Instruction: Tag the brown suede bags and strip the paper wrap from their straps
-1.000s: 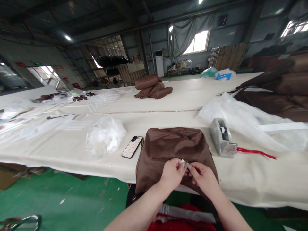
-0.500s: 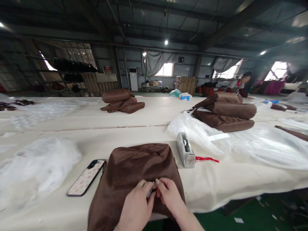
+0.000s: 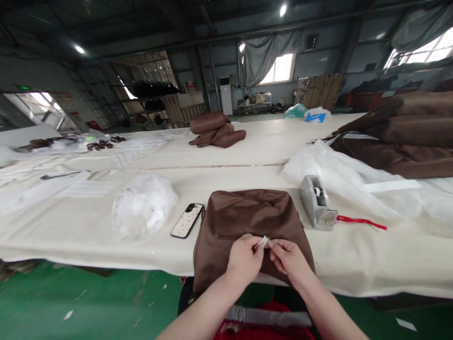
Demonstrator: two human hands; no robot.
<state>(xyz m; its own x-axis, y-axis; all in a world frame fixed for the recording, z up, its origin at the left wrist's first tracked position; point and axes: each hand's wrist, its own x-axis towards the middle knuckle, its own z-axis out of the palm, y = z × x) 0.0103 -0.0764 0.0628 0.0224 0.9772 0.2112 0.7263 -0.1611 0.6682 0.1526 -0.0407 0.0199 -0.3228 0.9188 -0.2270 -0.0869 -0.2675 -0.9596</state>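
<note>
A brown bag lies at the front edge of the table, its lower part hanging over toward my lap. Both hands meet over its front, just below and right of a pocket seam. My left hand is closed, pinching a small white crumpled piece between thumb and forefinger. Against the other side of that piece, my right hand is closed in a pinch. Whatever sits in its fingertips is too small to make out; a tiny dark or metallic bit shows there.
Left of the bag lies a phone, with a crumpled clear plastic bag beyond it. A grey tape dispenser with a red cord stands at right. Stacked brown bags lie behind plastic sheeting. Another brown bundle lies farther back.
The view has swung left and tilted down, showing more floor and my forearms. My hands stay together at the bag's front, and more of the white piece shows between them.
</note>
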